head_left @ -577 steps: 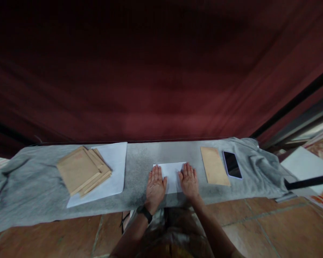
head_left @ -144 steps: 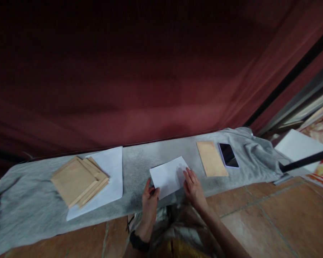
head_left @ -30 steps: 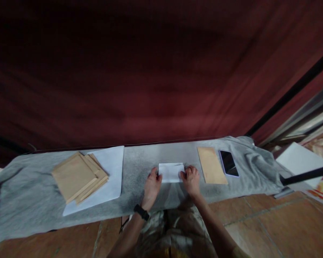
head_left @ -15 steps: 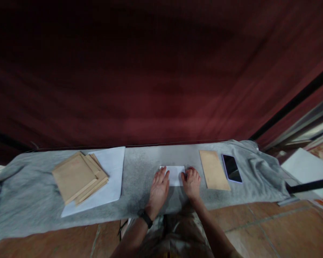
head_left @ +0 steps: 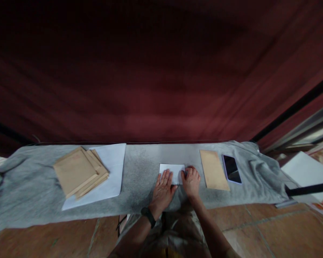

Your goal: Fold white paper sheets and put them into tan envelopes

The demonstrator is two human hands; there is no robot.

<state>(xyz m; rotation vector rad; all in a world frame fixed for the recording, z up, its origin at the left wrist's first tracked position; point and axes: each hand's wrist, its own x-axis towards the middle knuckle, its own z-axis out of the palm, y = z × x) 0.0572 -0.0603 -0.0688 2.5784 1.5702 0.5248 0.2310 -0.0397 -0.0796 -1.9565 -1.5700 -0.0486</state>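
Note:
A small white sheet of paper [head_left: 177, 169], seemingly folded, lies in front of me on the grey cloth. My left hand [head_left: 163, 190], with a dark watch on its wrist, rests flat across the paper's lower left part, fingers stretched out. At the paper's right edge, my right hand [head_left: 191, 182] has its fingers curled and its thumb on the paper, holding that edge. Just right of this hand lies a single brown envelope [head_left: 214, 170].
A phone [head_left: 232, 169] lies beyond the single envelope. On the left, several brown envelopes [head_left: 75, 168] are stacked over large white sheets [head_left: 115, 172]. Grey cloth [head_left: 140, 179] covers the narrow surface. Behind it hangs a dark red curtain [head_left: 156, 107].
My left hand has slid right and turned, now lying over the paper's lower part instead of its left edge. The right hand stays at the right edge.

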